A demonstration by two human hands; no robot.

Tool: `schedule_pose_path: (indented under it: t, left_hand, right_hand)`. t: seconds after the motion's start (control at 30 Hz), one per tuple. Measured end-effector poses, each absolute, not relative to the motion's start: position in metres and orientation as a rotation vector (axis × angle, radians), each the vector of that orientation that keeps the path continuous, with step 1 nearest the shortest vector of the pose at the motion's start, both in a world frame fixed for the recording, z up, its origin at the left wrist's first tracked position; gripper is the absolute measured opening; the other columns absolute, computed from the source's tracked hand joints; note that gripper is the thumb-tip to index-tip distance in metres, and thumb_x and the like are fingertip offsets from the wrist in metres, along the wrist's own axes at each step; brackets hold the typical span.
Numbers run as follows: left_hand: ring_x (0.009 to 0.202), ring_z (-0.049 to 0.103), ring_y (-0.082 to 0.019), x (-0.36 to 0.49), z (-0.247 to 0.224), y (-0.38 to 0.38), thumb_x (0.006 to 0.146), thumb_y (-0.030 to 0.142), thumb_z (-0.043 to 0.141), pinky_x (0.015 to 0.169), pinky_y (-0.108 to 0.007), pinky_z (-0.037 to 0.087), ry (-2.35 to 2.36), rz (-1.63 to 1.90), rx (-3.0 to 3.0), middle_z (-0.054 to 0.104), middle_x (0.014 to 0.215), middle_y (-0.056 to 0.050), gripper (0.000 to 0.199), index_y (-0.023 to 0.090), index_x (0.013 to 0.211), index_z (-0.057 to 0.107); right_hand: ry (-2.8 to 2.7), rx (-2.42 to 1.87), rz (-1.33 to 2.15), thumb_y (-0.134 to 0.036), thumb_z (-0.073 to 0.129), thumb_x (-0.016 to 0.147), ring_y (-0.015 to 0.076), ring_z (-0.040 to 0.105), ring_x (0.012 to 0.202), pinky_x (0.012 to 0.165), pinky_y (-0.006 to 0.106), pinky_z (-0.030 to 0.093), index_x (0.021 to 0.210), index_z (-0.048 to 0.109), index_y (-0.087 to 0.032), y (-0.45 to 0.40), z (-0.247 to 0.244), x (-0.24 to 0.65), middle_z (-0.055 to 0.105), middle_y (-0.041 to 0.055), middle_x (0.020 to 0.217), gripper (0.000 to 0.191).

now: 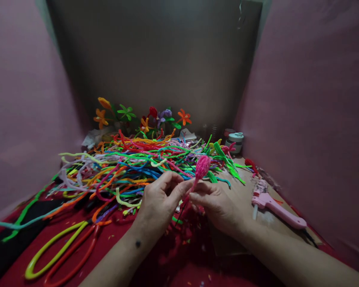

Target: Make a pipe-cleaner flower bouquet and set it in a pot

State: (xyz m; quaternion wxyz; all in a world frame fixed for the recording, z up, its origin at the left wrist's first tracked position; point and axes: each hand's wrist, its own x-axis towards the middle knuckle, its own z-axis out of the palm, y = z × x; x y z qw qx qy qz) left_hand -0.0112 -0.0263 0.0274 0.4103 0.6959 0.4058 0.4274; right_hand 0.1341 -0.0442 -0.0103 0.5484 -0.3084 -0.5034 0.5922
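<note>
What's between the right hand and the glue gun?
Bare brown board between right hand and glue gun, seen in the head view.

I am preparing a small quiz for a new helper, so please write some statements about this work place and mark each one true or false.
1. The left hand and right hand meet at the stem of the pink fuzzy bud. True.
2. The pink glue gun lies left of both hands. False: it lies to their right, on the cardboard.
3. A yellow loop handle lies over the red cloth. True.
4. The fuzzy flowers at the back are all white. False: they show orange, red, purple and green.
5. A jar stands near the right wall. True.
</note>
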Motion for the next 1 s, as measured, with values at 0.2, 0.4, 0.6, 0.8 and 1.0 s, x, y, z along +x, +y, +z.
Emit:
schedule_pose_path:
  t: [0.2, 0.4, 0.6, 0.8, 1.0]
  left_hand:
    - [0.075, 0.056, -0.014, -0.013, 0.035, -0.034, 0.070, 0.030, 0.066, 0.064, -0.023, 0.045, 0.742, 1.151, 1.501, 0.057, 0.084, -0.001, 0.037, 0.018, 0.101, 0.050]
    - [0.087, 0.056, -0.017, -0.017, 0.038, -0.039, 0.072, 0.026, 0.065, 0.070, -0.025, 0.047, 0.698, 1.110, 1.570, 0.058, 0.102, -0.006, 0.042, 0.021, 0.111, 0.050]
    - [0.085, 0.058, -0.018, -0.020, 0.041, -0.045, 0.075, 0.025, 0.063, 0.075, -0.027, 0.047, 0.732, 0.996, 1.708, 0.062, 0.091, -0.004, 0.029, 0.021, 0.103, 0.058]
    - [0.082, 0.057, -0.018, -0.020, 0.045, -0.050, 0.072, 0.020, 0.064, 0.074, -0.028, 0.046, 0.746, 1.032, 1.750, 0.063, 0.089, -0.004, 0.021, 0.020, 0.093, 0.062]
    - [0.076, 0.057, -0.016, -0.020, 0.058, -0.059, 0.075, 0.017, 0.060, 0.070, -0.026, 0.046, 0.623, 1.028, 1.964, 0.059, 0.083, -0.003, 0.010, 0.020, 0.085, 0.062]
  right_hand:
    - [-1.416, -0.768, 1.267, -0.030, 0.067, 0.071, 0.0155, 0.051, 0.084, 0.077, 0.029, 0.040, 0.072, 0.072, -0.023, -0.052, 0.000, 0.131, 0.059, 0.0000, 0.080, 0.009]
    - [-1.526, -0.774, 1.113, -0.033, 0.065, 0.074, 0.0175, 0.051, 0.087, 0.071, 0.029, 0.043, 0.078, 0.073, -0.024, -0.056, 0.000, 0.128, 0.058, 0.0029, 0.086, 0.013]
    - [-1.621, -0.748, 0.960, -0.031, 0.064, 0.076, 0.0162, 0.050, 0.081, 0.074, 0.030, 0.042, 0.069, 0.071, -0.024, -0.058, -0.002, 0.129, 0.052, 0.0009, 0.075, 0.012]
    - [-1.733, -0.656, 0.771, -0.026, 0.064, 0.076, 0.0159, 0.049, 0.082, 0.075, 0.030, 0.041, 0.067, 0.068, -0.023, -0.057, -0.003, 0.133, 0.051, 0.0011, 0.081, 0.011]
    - [-1.818, -0.645, 0.598, -0.024, 0.060, 0.078, 0.0161, 0.049, 0.086, 0.075, 0.030, 0.042, 0.075, 0.066, -0.022, -0.060, 0.005, 0.136, 0.050, 0.0031, 0.090, 0.007]
